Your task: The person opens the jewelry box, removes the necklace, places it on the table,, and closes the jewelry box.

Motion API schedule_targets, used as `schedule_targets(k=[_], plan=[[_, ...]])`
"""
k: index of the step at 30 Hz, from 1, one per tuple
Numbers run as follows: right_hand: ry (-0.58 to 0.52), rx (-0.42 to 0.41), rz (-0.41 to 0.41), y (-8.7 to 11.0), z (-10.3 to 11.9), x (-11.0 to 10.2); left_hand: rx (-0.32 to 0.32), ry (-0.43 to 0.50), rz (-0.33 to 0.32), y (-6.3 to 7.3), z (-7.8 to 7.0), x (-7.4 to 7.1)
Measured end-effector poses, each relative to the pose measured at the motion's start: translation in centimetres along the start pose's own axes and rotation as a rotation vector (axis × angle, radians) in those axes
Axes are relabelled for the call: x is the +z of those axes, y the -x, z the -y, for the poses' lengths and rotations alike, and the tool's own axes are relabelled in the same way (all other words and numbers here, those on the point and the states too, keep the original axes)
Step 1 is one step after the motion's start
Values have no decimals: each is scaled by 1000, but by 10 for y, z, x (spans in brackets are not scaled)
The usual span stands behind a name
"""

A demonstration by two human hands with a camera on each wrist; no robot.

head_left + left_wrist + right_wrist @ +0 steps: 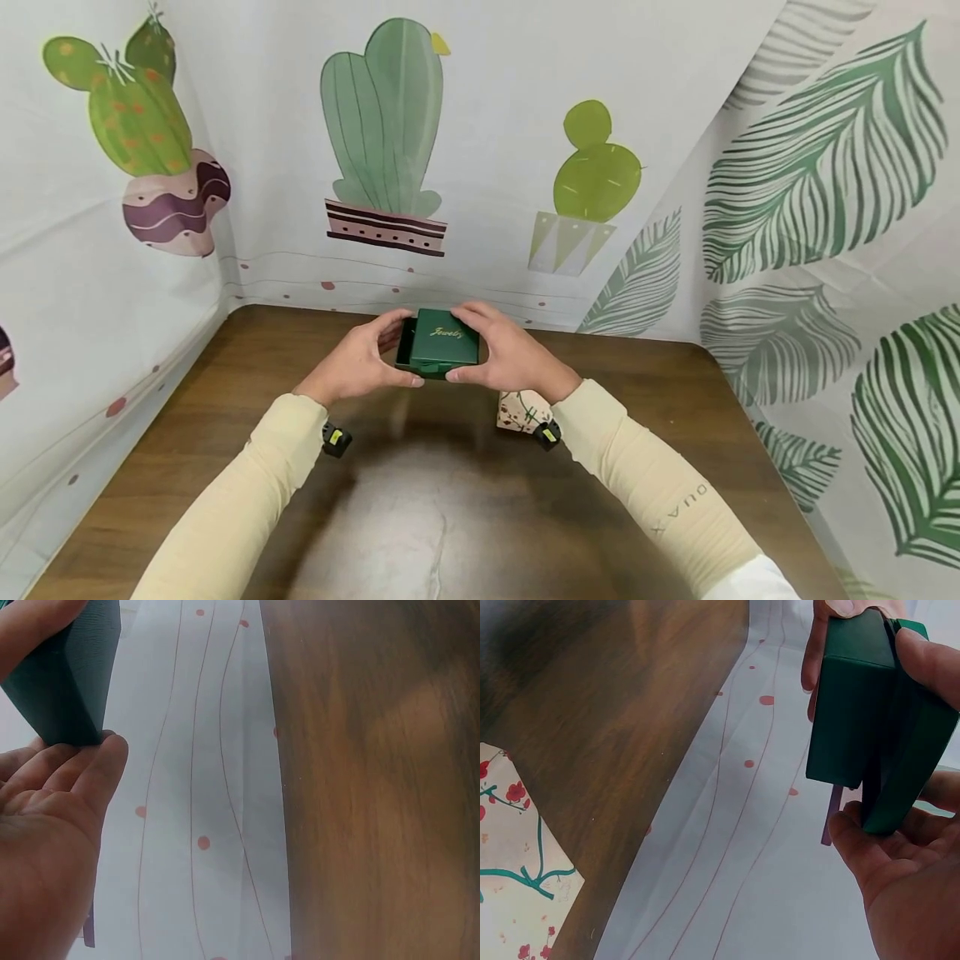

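Observation:
Both hands hold a dark green jewelry box (438,371) up over the far part of the table. Its lid (444,335), lettered "Jewelry" in gold, sits shifted to the right, and a dark strip of the inside shows at the left. My left hand (358,360) grips the base by its left side, thumb at the near edge. On the right, my right hand (512,350) grips the lid between thumb and fingers. From the right wrist, a gap separates the base (851,705) and the lid (915,761). Most of the box's inside is hidden.
Under the right wrist, a cream box with a red floral print (516,412) rests on the brown wooden table (397,517). A white cloth with cactus and leaf prints (495,158) hangs behind the table's far edge.

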State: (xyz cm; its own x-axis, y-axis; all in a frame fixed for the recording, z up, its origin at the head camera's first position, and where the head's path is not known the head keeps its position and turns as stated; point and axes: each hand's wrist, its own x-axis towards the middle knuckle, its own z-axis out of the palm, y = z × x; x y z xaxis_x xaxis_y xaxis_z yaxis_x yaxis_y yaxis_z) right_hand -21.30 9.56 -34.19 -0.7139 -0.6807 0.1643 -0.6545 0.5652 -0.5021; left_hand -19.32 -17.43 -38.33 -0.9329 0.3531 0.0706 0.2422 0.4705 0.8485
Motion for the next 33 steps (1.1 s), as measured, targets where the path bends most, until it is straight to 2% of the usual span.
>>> schedule_targets(k=[25, 33], plan=[[3, 3, -1, 4, -3, -4, -11, -11, -3, -2, 3, 1], [27, 34, -4, 7, -5, -4, -11, -12, -1, -2, 4, 0]])
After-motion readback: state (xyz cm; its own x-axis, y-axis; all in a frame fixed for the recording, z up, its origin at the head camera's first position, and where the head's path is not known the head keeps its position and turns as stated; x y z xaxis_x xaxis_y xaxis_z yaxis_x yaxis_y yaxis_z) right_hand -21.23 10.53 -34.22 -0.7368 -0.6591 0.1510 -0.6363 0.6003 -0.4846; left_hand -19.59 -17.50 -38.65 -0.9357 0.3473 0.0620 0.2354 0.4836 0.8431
